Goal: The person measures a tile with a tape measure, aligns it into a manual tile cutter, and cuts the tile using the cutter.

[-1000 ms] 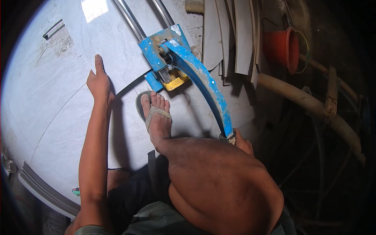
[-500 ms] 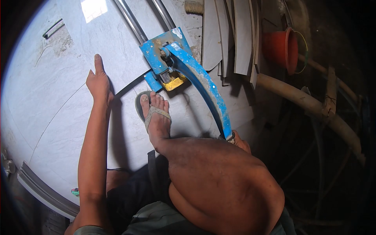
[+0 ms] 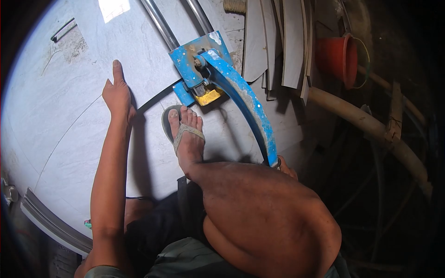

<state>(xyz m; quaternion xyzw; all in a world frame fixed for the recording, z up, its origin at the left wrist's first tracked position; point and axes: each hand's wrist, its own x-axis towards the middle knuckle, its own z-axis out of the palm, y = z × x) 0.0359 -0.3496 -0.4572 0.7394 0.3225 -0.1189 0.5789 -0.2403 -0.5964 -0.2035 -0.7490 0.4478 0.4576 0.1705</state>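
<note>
My left hand (image 3: 118, 96) lies on a large pale marbled tile (image 3: 143, 60), its index finger stretched forward and the thumb apart, holding nothing. My right hand (image 3: 287, 167), partly hidden behind my raised knee, is wrapped round the lower end of a blue lever handle (image 3: 250, 99). That handle joins a blue carriage (image 3: 197, 55) on two steel rails (image 3: 160, 23), with a yellow part (image 3: 208, 97) beneath it. My sandalled foot (image 3: 189, 136) stands just below the carriage.
Long grey tile strips (image 3: 293, 46) lean together at the upper right. Beside them is a red bucket (image 3: 337, 60). A thick pole (image 3: 366, 120) runs across the right side. Grey ridged strips (image 3: 55, 224) lie at the lower left, and a small black handle (image 3: 62, 30) at the upper left.
The carriage, rails, foot and bucket appear slightly further right in the view. Both hands keep their positions on the tile and the lever.
</note>
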